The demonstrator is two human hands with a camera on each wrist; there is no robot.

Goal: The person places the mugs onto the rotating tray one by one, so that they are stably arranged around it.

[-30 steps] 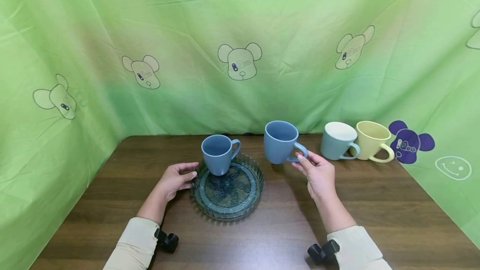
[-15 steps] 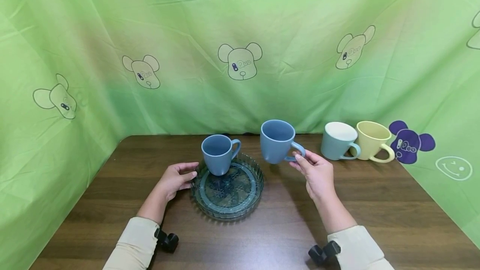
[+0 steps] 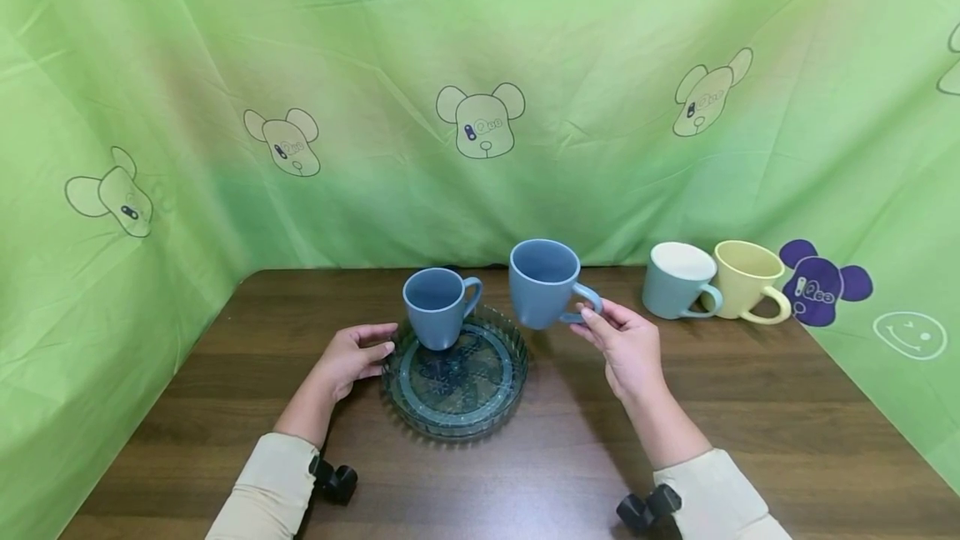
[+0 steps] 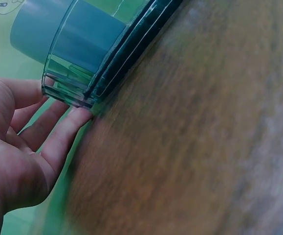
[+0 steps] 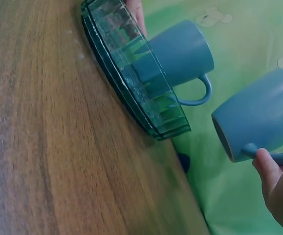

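My right hand pinches the handle of a blue mug. That mug is upright in the head view, and its base hangs free above the table in the right wrist view. A second blue mug stands inside a round, ribbed glass tray, toward its back left, handle to the right. At the tray's left rim, my left hand holds the edge between thumb and fingers. The left wrist view shows the fingertips against the glass wall; some fingers are partly hidden behind it.
Right of the held mug, a teal mug with a white inside and a yellow mug stand side by side at the back of the wooden table. A green printed cloth hangs behind and along both sides.
The right hand has carried its blue mug leftward, closer to the glass tray. My left hand, the tray and the mug in it have stayed put.
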